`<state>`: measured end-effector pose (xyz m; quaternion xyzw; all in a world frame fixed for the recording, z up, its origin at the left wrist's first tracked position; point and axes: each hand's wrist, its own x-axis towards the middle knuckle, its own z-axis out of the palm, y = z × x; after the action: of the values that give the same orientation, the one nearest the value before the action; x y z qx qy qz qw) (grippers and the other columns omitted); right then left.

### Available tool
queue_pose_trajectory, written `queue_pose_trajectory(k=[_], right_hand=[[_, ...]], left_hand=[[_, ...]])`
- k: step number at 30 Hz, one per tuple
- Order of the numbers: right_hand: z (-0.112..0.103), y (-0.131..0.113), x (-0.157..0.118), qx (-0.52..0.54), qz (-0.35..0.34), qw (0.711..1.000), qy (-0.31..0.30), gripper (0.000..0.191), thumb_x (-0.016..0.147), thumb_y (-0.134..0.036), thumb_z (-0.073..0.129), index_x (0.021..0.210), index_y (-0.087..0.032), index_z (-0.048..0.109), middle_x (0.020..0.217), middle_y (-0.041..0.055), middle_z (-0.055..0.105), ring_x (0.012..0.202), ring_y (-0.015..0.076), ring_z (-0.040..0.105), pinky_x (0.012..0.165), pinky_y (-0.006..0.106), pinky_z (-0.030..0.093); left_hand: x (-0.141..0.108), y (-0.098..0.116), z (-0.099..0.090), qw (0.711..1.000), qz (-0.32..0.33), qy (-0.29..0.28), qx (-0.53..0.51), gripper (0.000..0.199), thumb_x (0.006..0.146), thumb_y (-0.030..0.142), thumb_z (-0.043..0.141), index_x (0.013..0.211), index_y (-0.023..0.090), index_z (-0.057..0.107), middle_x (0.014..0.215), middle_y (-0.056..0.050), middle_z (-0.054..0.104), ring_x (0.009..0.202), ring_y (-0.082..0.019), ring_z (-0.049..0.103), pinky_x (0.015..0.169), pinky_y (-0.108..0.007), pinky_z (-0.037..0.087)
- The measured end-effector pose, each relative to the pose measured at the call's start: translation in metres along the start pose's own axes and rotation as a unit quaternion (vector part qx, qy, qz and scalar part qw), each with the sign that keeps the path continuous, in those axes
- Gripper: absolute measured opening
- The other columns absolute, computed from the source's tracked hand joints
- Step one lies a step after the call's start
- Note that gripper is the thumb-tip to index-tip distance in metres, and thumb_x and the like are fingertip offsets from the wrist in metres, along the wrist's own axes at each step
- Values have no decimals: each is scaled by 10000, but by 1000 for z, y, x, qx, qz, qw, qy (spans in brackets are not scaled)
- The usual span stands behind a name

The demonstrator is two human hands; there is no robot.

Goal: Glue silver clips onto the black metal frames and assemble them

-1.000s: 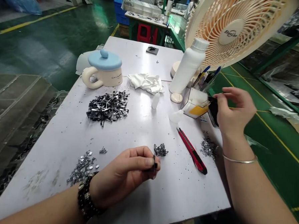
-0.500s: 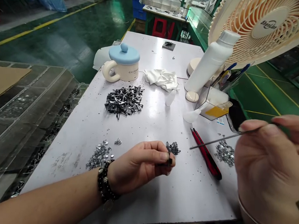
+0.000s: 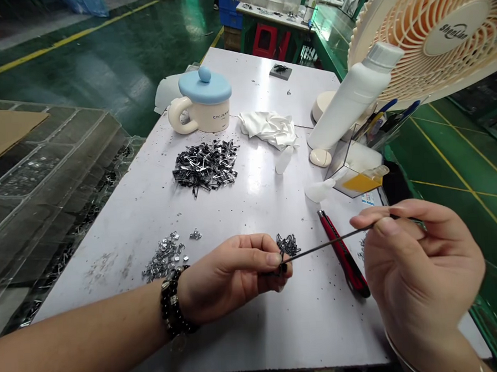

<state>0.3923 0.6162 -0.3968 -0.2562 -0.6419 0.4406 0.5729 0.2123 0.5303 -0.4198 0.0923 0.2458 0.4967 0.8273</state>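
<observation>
Between thumb and fingers, my left hand (image 3: 240, 267) pinches a small black part (image 3: 283, 266), mostly covered by the fingertips. My right hand (image 3: 419, 260) grips a thin dark metal rod (image 3: 330, 243). The rod's tip meets the black part at my left fingertips. Just behind those fingertips lies a small pile of dark metal pieces (image 3: 289, 244). A heap of small silvery pieces (image 3: 164, 258) sits left of my left wrist. Farther back is a larger pile of black and silver strips (image 3: 206, 165). My right hand partly hides another silvery heap (image 3: 361, 249).
A red utility knife (image 3: 344, 256) lies between my hands. Behind stand a lidded mug (image 3: 211, 113), crumpled white tissue (image 3: 268, 128), a leaning white bottle (image 3: 354, 94), a clear pen holder (image 3: 356, 166) and a large fan (image 3: 440, 37). Plastic trays (image 3: 52, 179) are stacked at left.
My right hand has moved left, bringing the rod's tip from open space above the table to the black part. My left hand has stayed nearly still.
</observation>
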Motion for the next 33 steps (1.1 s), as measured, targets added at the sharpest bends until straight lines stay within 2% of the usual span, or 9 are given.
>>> queue_pose_trajectory(k=[6,19,25,33], right_hand=[[0,-1,1,14,1,1000,11,220,769,-11,589,933,-157,608,715,-6,684,722,157,665,720,311,552],[2,-2,0,-7,-20,1000,18,231,747,1,590,917,-152,619,695,0,673,684,170,655,674,340,547],[0,-6,4,17,-25,998,60,215,757,20,568,885,-146,620,659,-29,637,696,154,648,730,344,535],[1,-5,-1,-1,-26,999,19,246,755,32,563,918,-148,607,678,-2,645,696,174,649,674,351,537]], left_hand=[[0,-1,0,1000,-1,0,-4,44,716,89,625,694,93,588,710,-57,621,650,-100,564,625,-182,436],[1,0,-1,1000,-2,2,-1,50,710,92,632,690,94,586,715,-60,619,651,-103,563,624,-186,437],[0,0,-2,1000,2,-9,-5,45,720,87,621,704,88,579,717,-59,612,643,-96,561,619,-177,437],[1,-1,-1,1000,-1,-3,-3,42,717,84,623,696,88,587,704,-65,615,637,-102,562,615,-182,443]])
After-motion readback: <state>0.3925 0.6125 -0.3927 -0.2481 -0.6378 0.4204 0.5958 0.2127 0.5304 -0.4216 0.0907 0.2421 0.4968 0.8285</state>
